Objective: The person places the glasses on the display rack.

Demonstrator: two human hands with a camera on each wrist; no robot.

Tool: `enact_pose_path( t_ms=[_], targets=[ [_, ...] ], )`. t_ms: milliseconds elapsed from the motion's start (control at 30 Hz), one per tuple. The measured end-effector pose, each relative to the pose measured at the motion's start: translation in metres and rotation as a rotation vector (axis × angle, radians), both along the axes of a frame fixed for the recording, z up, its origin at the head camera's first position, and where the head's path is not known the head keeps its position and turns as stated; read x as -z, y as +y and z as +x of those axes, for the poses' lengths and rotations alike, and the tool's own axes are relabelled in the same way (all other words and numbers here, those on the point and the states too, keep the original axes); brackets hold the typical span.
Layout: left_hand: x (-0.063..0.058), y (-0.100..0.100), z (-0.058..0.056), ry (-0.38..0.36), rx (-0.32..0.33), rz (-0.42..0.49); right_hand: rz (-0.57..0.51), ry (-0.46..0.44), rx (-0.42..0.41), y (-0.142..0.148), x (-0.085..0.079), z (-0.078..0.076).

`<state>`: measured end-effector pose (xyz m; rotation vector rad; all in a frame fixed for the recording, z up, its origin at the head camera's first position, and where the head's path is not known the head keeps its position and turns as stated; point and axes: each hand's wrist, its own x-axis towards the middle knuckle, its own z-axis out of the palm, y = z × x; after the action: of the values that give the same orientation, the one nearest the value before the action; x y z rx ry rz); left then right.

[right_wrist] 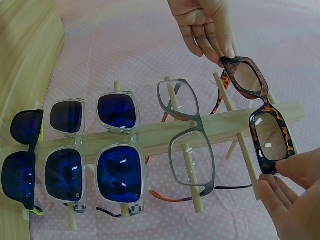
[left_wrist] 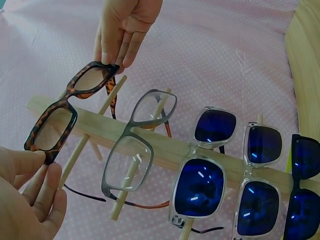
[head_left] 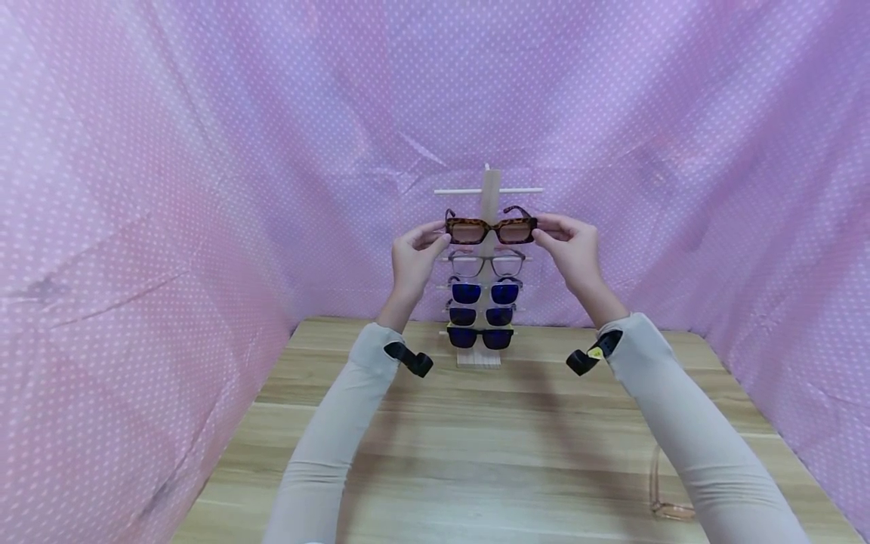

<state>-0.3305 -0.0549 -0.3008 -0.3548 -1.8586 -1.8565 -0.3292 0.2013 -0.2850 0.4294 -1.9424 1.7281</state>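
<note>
Both hands hold one pair of tortoiseshell sunglasses (head_left: pixel 491 227) with brown lenses in front of the upper part of a wooden display stand (head_left: pixel 491 183). My left hand (head_left: pixel 413 261) pinches the left outer corner of the frame between thumb and fingers. At the opposite corner, my right hand (head_left: pixel 574 253) grips it the same way. The temples are unfolded and point back toward the stand; whether the frame rests on a peg I cannot tell. Just below hang grey-framed clear eyeglasses (left_wrist: pixel 128 131).
Lower on the stand hang two clear-framed pairs of blue-lensed sunglasses (head_left: pixel 465 293) and a black-framed pair (head_left: pixel 462 338). A top peg (head_left: pixel 455 191) carries no glasses. Pinkish clear glasses (head_left: pixel 674 511) lie on the wooden table (head_left: pixel 435 453), partly behind my right forearm. Pink dotted cloth (head_left: pixel 435 83) surrounds the table.
</note>
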Motion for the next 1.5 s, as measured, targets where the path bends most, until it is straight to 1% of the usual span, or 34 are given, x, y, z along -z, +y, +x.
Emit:
enact_pose_path(
  t_ms=[100,167,267,367,467,533,667,733,867,1067,1233,1367,1500],
  targets=[
    [0.000,0.000,0.000,-0.005,0.014,0.023,0.013,-0.016,-0.001,-0.001,-0.001,0.000],
    [-0.001,0.000,-0.001,-0.005,0.027,0.040,0.024,-0.036,0.001,-0.003,-0.005,0.004],
    [0.000,-0.001,-0.003,-0.001,0.044,0.048,0.055,-0.040,-0.002,-0.002,-0.005,0.004],
    [0.000,-0.003,-0.006,0.014,0.056,0.040,0.090,-0.015,-0.004,0.000,-0.003,0.001],
    [0.000,-0.005,-0.008,0.030,0.063,0.022,0.130,0.008,-0.004,0.000,-0.003,0.001],
    [0.000,-0.007,-0.009,0.032,0.065,0.006,0.149,0.020,-0.008,-0.002,-0.006,0.005],
    [0.000,-0.009,-0.010,0.028,0.069,-0.029,0.184,0.042,-0.011,-0.007,-0.015,0.018],
    [0.001,-0.010,-0.010,0.033,0.075,-0.047,0.213,0.055,0.005,-0.009,-0.019,0.024],
    [0.001,-0.011,-0.011,0.044,0.084,-0.070,0.259,0.076,0.037,-0.009,-0.019,0.026],
    [-0.001,-0.009,-0.015,0.048,0.093,-0.076,0.266,0.091,0.060,-0.009,-0.022,0.026],
    [-0.002,-0.007,-0.016,0.049,0.086,-0.081,0.261,0.097,0.064,-0.010,-0.023,0.028],
    [-0.001,-0.005,-0.017,0.057,0.080,-0.077,0.245,0.107,0.050,-0.008,-0.022,0.025],
    [0.001,-0.003,-0.017,0.047,0.081,-0.078,0.236,0.114,0.047,-0.006,-0.019,0.022]
  ],
)
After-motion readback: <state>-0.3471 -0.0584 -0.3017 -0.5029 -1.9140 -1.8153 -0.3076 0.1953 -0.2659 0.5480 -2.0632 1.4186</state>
